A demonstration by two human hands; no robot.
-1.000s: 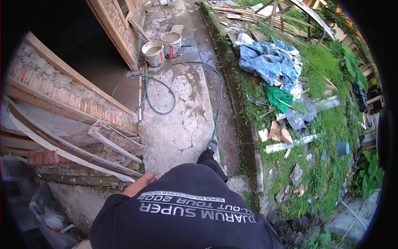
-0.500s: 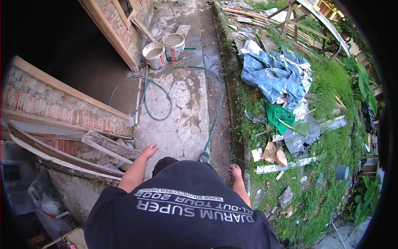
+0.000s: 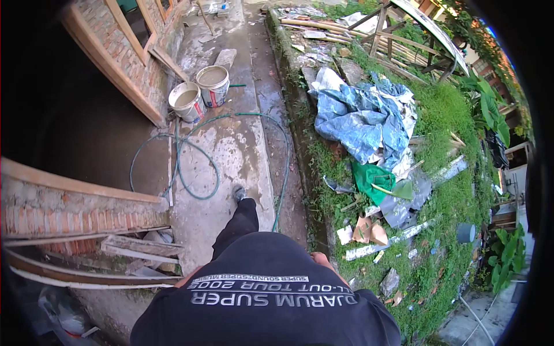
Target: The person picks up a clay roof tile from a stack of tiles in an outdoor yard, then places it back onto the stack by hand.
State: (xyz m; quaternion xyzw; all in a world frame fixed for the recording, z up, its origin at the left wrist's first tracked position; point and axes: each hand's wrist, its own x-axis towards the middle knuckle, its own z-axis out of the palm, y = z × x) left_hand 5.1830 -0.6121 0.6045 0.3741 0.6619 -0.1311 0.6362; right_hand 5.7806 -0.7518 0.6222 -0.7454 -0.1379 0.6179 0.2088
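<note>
Only a sliver of my left forearm [image 3: 187, 277] shows at the left edge of my dark printed shirt [image 3: 271, 305]; the hand is hidden below it. At the right side of the shirt, part of my right hand [image 3: 320, 259] peeks out beside the concrete edging, its fingers mostly hidden. No held thing shows in the visible part. My shoe [image 3: 239, 192] is planted on the concrete path [image 3: 236, 155], between a loop of green hose [image 3: 217, 179] and the hose's right-hand run.
Two buckets [image 3: 186, 99] of greyish contents stand by the doorway on the left. Beside a brick wall [image 3: 75, 221] lie wooden boards [image 3: 144, 245]. On the grassy right side are a crumpled blue tarp [image 3: 363, 118], green cloth [image 3: 369, 180] and bamboo poles [image 3: 317, 25].
I have stepped forward along the path; buckets and hose now appear nearer and farther left. Both hands have swung back toward my body, the left out of sight. One leg is now extended ahead.
</note>
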